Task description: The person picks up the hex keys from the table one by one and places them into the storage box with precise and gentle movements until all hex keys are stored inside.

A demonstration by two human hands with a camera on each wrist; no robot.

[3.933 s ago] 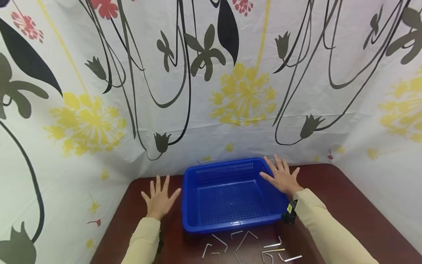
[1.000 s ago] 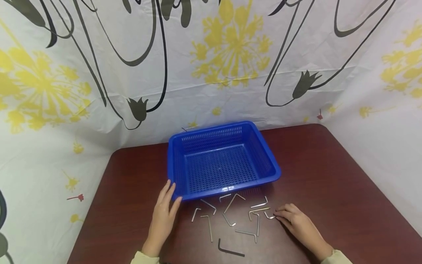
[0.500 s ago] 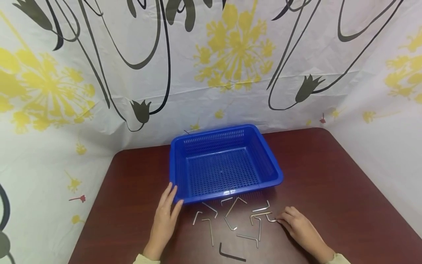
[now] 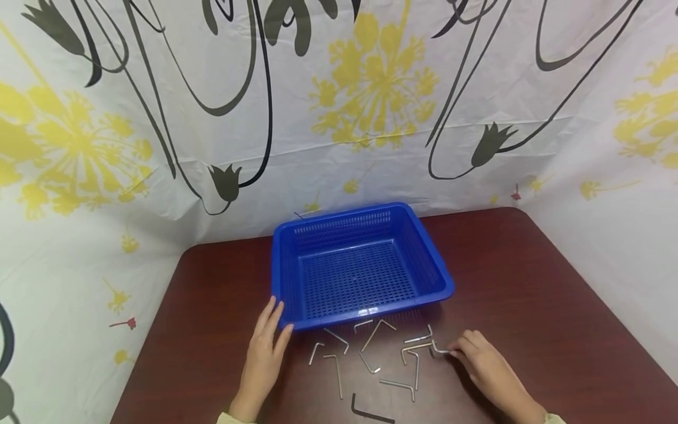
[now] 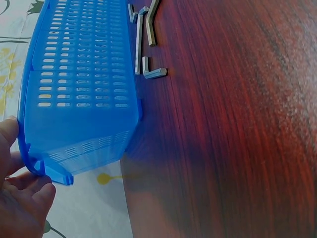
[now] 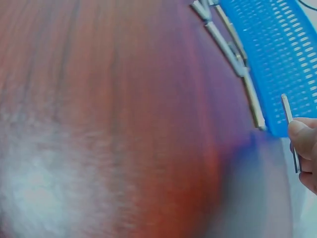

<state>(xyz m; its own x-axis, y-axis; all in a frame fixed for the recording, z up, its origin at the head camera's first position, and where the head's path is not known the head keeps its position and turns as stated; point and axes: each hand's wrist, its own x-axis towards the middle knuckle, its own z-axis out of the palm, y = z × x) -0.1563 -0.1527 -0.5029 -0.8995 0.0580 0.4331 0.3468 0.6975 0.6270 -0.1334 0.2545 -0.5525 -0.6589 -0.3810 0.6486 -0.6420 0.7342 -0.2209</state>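
Note:
My right hand [image 4: 484,362] pinches a silver L-shaped hex key [image 4: 439,349] between thumb and fingers; in the right wrist view the hex key [image 6: 287,111] sticks out past the thumb. My left hand [image 4: 263,356] holds the near left corner of a blue plastic basket [image 4: 365,309], thumb on the front rim and fingers along the left rim. In the left wrist view the fingers [image 5: 34,191] meet the basket's rim corner. Several more hex keys lie in front of the basket, among them a black hex key [image 4: 371,410] nearest me and a brassy hex key [image 4: 415,347].
The dark red-brown table [image 4: 508,265] has rounded far corners. A white flowered cloth [image 4: 339,165] hangs behind it and on both sides. Loose hex keys, such as a silver hex key [image 4: 397,384], lie between my two hands.
Both hands have come back from beside the basket, the left to its near corner, the right to the hex keys. The right hand has taken hold of a short hex key and tilted it up.

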